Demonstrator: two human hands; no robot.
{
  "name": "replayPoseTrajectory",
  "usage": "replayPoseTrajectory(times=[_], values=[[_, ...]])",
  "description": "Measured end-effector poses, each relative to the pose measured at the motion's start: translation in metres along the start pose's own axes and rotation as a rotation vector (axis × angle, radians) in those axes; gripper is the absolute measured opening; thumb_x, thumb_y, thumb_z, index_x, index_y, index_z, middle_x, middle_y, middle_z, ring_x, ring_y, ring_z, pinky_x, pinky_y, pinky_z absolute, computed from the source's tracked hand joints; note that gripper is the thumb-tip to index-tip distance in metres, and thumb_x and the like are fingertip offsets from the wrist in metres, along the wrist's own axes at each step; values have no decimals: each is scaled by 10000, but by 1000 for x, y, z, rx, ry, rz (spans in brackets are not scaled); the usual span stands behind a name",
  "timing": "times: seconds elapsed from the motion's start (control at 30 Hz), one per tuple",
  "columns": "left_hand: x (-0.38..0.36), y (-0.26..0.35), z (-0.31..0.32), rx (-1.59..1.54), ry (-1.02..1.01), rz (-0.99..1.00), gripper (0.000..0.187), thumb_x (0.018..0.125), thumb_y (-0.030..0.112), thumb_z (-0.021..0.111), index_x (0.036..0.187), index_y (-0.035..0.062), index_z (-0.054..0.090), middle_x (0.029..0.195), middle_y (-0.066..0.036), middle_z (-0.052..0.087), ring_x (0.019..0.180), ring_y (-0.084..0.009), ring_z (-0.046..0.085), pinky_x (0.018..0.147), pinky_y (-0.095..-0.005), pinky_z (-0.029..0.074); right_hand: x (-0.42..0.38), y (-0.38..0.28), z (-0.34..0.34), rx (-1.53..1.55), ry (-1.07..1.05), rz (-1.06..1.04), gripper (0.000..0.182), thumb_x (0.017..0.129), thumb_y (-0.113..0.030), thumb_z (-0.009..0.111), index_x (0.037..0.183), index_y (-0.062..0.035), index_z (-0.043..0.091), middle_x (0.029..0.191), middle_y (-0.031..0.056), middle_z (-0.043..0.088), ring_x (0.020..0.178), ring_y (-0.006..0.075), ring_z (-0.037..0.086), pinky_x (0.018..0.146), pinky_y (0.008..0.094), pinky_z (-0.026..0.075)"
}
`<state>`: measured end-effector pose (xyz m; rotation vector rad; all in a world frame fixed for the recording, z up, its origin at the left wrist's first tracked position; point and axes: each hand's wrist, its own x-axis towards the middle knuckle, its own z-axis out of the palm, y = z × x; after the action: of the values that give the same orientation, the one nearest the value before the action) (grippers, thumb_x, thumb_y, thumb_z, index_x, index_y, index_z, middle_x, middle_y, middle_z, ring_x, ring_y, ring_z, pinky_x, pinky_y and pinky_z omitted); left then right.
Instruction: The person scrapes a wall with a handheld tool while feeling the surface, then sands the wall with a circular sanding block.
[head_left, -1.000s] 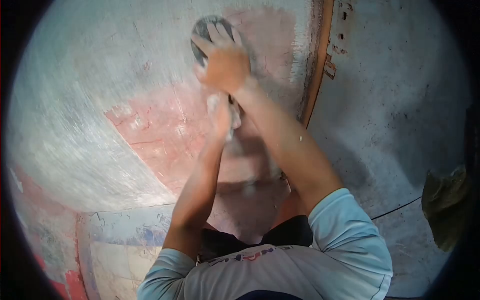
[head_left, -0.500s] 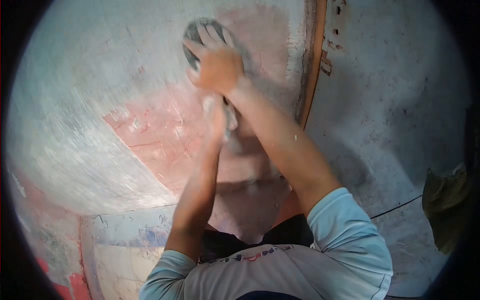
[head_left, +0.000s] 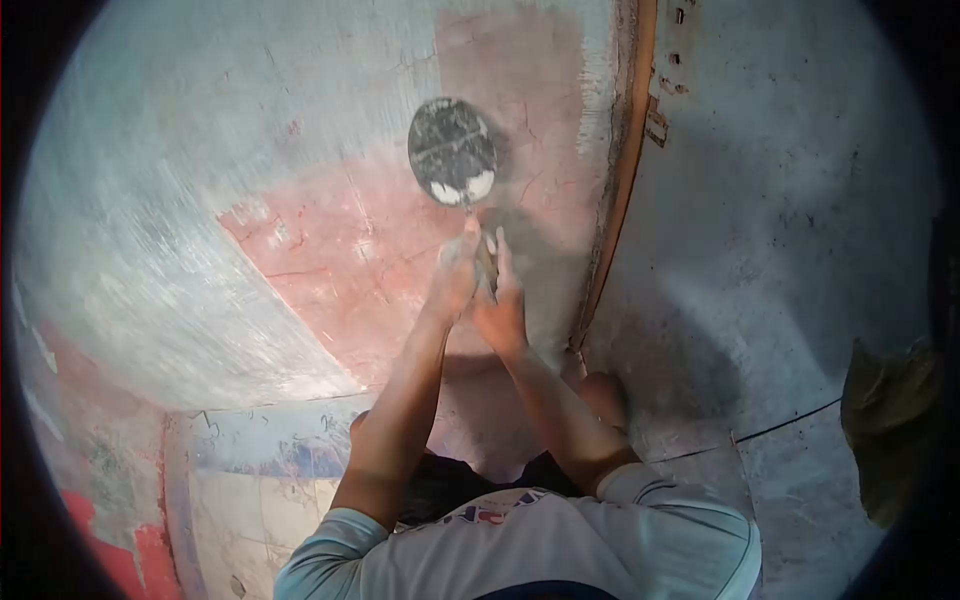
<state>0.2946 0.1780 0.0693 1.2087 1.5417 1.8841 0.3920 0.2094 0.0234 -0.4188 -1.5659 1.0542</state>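
A round, dark disc-headed tool [head_left: 452, 150] with white smears on its face lies against the pale and pink wall. Its narrow handle runs down toward my body between my hands. Around the handle, close below the disc, my left hand [head_left: 453, 278] is closed. My right hand [head_left: 502, 308] is closed on the handle's lower right side, its fingers pointing up alongside. Much of the handle is hidden by my fingers, and the exact kind of tool cannot be made out.
A pink patch [head_left: 320, 265] with cracks is bordered by whitish scraped surface [head_left: 180, 250]. An orange-brown vertical strip [head_left: 627, 150] separates this wall from a grey one [head_left: 770, 170]. An olive cloth [head_left: 885, 425] hangs at right. A dark line crosses the floor.
My right hand has left the disc's face and moved down to the handle beside my left hand. The disc has shifted down and right, and its face is now uncovered.
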Motion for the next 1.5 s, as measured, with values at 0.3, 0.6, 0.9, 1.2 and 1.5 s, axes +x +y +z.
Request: replayPoseTrajectory(times=[0.3,0.6,0.9,1.2,1.5], values=[[-4,74,2,819,413,710,762,805,362,907,1395,33,555,1561,-283,419,1424,-456,447,1159,-518,406,-7,5,-10,306,-181,195,537,1102,-174,579,1611,-52,461,792,8,654,580,59,584,500,291,525],[44,48,9,1444,193,831,660,966,283,652,1598,184,494,1672,-126,441,1543,-337,414,1280,-579,252,-9,18,9,627,-47,257,450,1106,-159,603,1494,65,561,721,-37,573,508,41,463,435,256,369],[59,58,6,1315,156,898,661,912,218,679,1547,89,549,1622,-130,515,1501,-325,478,1265,-517,322,9,24,23,513,27,30,363,1097,-128,594,1419,37,627,807,-5,634,550,30,438,468,238,334],[117,143,14,1362,275,1018,602,921,220,677,1497,74,582,1592,-109,556,1464,-299,525,1232,-506,371,86,-76,11,666,-101,265,244,1114,-228,580,1228,-28,662,769,-44,549,520,5,383,424,224,273],[80,85,8,1320,194,972,587,901,187,669,1474,69,620,1561,-110,589,1447,-291,552,1252,-525,344,41,30,34,286,119,-198,352,1117,-190,562,1373,37,644,780,-43,546,544,11,409,459,202,309]])
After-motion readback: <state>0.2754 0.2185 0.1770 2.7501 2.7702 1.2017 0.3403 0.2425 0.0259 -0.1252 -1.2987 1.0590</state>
